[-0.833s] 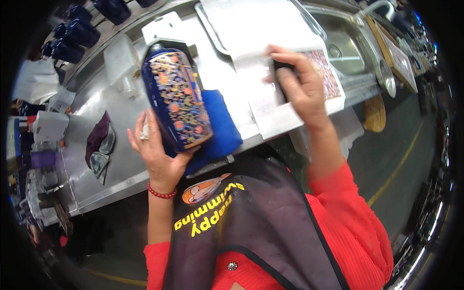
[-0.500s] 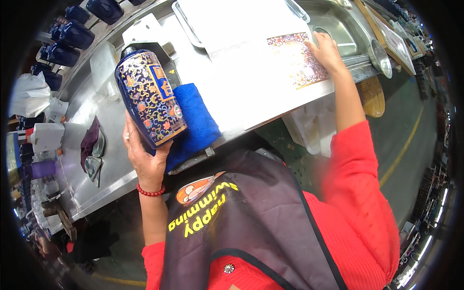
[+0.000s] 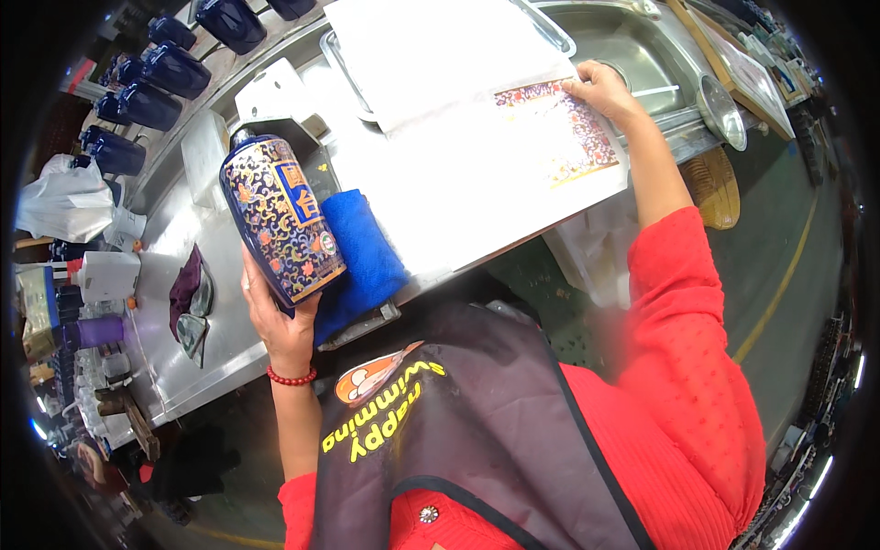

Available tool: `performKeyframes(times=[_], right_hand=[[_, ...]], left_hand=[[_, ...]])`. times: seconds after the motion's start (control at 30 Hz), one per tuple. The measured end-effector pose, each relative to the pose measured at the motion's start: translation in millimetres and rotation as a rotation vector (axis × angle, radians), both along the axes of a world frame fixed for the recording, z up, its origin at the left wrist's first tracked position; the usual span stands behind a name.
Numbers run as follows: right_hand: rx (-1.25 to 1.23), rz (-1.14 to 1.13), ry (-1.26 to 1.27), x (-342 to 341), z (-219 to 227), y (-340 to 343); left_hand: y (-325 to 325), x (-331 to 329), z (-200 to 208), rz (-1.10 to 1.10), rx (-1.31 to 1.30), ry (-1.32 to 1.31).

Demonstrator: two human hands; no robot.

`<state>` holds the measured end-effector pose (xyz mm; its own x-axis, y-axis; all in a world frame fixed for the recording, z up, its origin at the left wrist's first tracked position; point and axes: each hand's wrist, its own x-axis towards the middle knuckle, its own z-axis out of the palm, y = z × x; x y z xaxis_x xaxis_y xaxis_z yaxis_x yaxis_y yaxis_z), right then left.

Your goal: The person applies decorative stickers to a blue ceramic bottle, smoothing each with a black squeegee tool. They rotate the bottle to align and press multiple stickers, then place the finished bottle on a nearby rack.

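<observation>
My left hand (image 3: 282, 321) is wrapped round the lower end of a dark blue ceramic bottle (image 3: 275, 206), which leans with its neck up and away. Colourful floral patterns and a blue label panel cover the bottle's side. At the right, my right hand (image 3: 607, 93) grips the upper right edge of a printed floral decal sheet (image 3: 587, 151), thumb on top; its other fingertips are partly hidden. That sheet lies on a stack of white paper on a bright white board (image 3: 449, 197). A folded blue towel (image 3: 362, 247) sits just right of the bottle.
Several plain dark blue bottles (image 3: 174, 69) stand at the back left. A metal sink (image 3: 632, 64) with a steel bowl (image 3: 721, 112) beside it is at the back right. Scraper blades (image 3: 192, 335) and a purple cloth (image 3: 183, 289) lie on the steel counter (image 3: 234, 344).
My left hand and the bottle have shifted slightly down in view. My right hand has moved a little left along the sheet's edge, its thumb and fingers closing on it.
</observation>
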<state>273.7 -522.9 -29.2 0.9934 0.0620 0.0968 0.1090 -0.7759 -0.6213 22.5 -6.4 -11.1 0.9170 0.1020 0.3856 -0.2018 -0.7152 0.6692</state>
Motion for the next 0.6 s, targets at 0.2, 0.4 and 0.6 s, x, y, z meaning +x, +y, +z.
performKeyframes(times=[0.2, 0.4, 0.6], right_hand=[[-0.161, 0.041, -0.196, -22, 8, 1], [-0.448, 0.037, -0.721, -53, 22, 22], [0.097, 0.106, -0.547, -55, 48, 19]], left_hand=[[0, -1, -4, 0.001, -0.024, -0.012], [0, -1, -3, -0.011, -0.013, -0.021], [-1, 0, -4, -0.027, -0.038, -0.037]])
